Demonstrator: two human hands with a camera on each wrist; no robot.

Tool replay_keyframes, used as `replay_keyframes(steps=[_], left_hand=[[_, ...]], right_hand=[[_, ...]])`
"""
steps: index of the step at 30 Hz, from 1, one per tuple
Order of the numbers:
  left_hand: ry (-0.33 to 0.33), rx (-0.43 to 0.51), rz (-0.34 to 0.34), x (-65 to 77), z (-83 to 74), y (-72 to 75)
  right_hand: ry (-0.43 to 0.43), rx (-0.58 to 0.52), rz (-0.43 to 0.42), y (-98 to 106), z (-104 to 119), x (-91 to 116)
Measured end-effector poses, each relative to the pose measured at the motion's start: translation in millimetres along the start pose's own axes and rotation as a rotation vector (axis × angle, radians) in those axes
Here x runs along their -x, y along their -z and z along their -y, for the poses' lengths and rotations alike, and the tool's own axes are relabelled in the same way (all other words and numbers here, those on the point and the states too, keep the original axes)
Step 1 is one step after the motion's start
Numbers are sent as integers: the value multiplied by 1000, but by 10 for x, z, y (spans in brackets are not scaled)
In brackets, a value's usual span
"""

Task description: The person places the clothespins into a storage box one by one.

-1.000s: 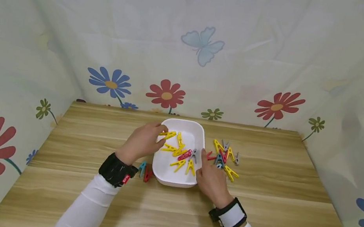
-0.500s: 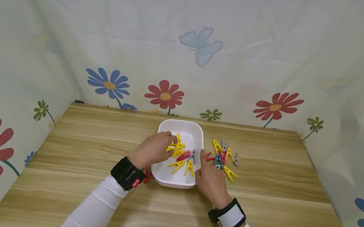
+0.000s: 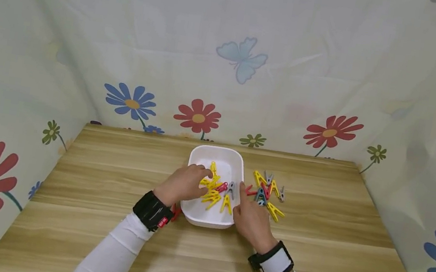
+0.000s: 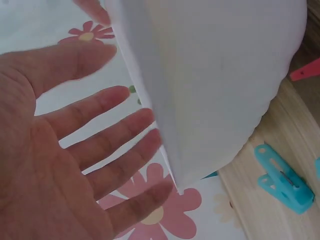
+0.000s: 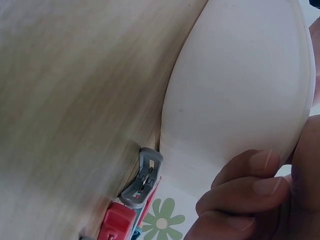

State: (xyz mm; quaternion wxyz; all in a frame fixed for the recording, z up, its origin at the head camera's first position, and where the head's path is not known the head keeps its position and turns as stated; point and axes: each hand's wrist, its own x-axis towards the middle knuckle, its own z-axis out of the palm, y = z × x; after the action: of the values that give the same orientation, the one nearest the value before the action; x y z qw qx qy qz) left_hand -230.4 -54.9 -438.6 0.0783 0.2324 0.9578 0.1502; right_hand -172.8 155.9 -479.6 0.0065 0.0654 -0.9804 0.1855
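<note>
A white plastic tub (image 3: 208, 222) holds several yellow clothespins (image 3: 226, 204), a red clothespin (image 3: 222, 187) and a grey clothespin (image 3: 231, 190). Over its left side hangs my left hand (image 3: 182, 183), fingertips above the yellow clothespins. The left wrist view shows that hand (image 4: 65, 140) with spread, relaxed fingers and nothing in them, at the tub's rim. At the opposite wall my right hand (image 3: 253, 221) grips the tub's edge. In the right wrist view its curled fingers (image 5: 245, 192) lie on the outer wall of the tub (image 5: 235, 85).
Right of the tub lies a loose pile of clothespins: yellow (image 3: 274, 210), red (image 3: 251, 190), grey (image 3: 282, 194) and blue-grey. A red clothespin (image 3: 176, 213) and a teal clothespin (image 4: 285, 179) lie at the tub's left, partly behind the left wrist. The wooden table (image 3: 197, 266) meets flowered cloth behind.
My left hand has moved right and down into the tub and let go of the yellow clothespin it pinched. Some yellow clothespins inside have shifted. My right hand stays at the rim.
</note>
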Motion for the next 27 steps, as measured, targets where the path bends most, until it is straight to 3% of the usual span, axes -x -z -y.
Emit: replay_keyframes(steps=[6,9,13,18,27], left_hand=[[-21,-83,-9,34,33,83],[-30,-91,-32,74,49,167],[-35,-64,-77,146,74,294],[-17,-42,-130,254,137,410],[-9,22,-196,466,344,392]], right_hand=[[11,10,1,-7,-1,3],[42,23,-42,-17,-14,4],[78,53,-101,-21,-33,8],[69,60,-100,-7,-34,-9],[54,50,-51,-13,-20,-3]])
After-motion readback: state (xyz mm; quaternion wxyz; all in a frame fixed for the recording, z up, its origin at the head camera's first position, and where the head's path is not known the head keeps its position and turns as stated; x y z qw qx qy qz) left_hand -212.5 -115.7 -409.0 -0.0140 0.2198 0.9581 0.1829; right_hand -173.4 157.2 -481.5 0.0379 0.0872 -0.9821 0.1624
